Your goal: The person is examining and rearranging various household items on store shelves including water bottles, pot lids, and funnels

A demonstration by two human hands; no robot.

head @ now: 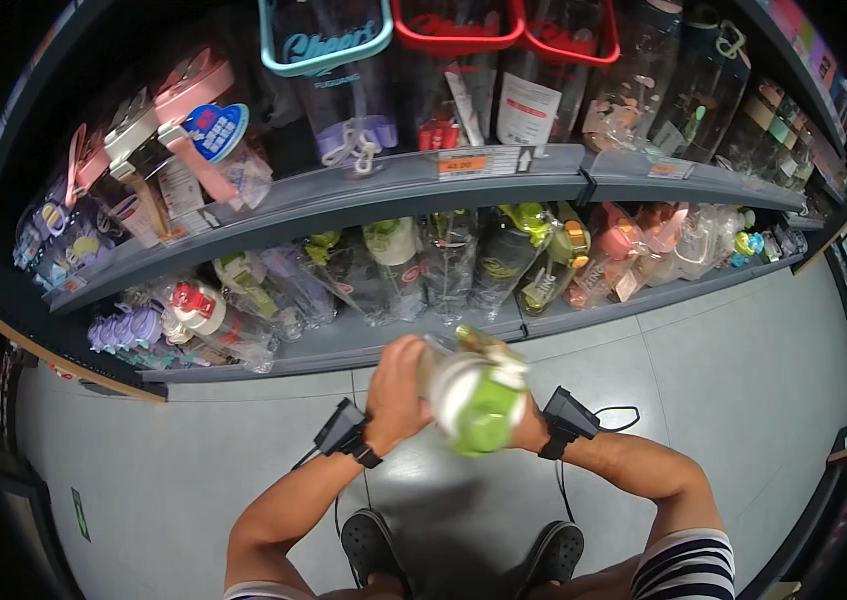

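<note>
A clear plastic water bottle with a green and white lid (pixel 485 409) is between my two hands, above the floor in front of the shelves. It looks blurred. My left hand (pixel 398 390) grips the bottle's left side. On the right, my right hand (pixel 532 424) holds it from behind, with most of its fingers hidden by the lid. Bottles in clear wrap line the lower shelf beyond, among them one with a white and green lid (pixel 392 241) and one with a red and white lid (pixel 196 306).
The upper shelf's edge (pixel 393 174) with price tags juts out above the lower shelf (pixel 483 330). Large tumblers with blue (pixel 326 61) and red rims (pixel 461 41) stand on it. My dark clogs (pixel 371 544) are on the grey tiles. Cables hang from both wrist devices.
</note>
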